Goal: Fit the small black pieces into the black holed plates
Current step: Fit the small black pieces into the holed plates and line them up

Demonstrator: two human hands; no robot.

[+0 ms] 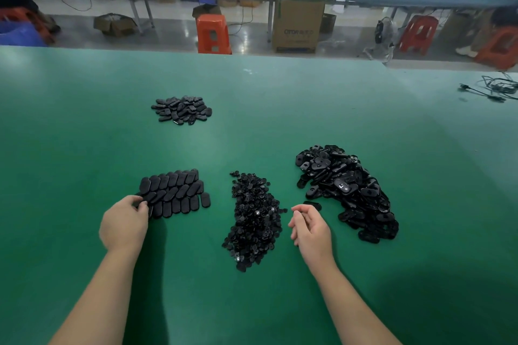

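Observation:
A long heap of small black pieces (253, 218) lies in the middle of the green table (84, 126). To its right is a big pile of black oval holed plates (347, 190). On the left, oval plates are laid out in overlapping rows (176, 193). My left hand (124, 223) rests at the near left corner of those rows, its fingertips curled onto a plate there. My right hand (309, 228) hovers between the small pieces and the big pile, fingers loosely curled; a single plate (312, 204) lies just beyond its fingertips.
A smaller pile of oval plates (182, 110) sits farther back on the left. Black cables (493, 89) lie at the table's far right edge. Beyond the table are orange stools (213, 32), cardboard boxes (298, 24) and long workbenches.

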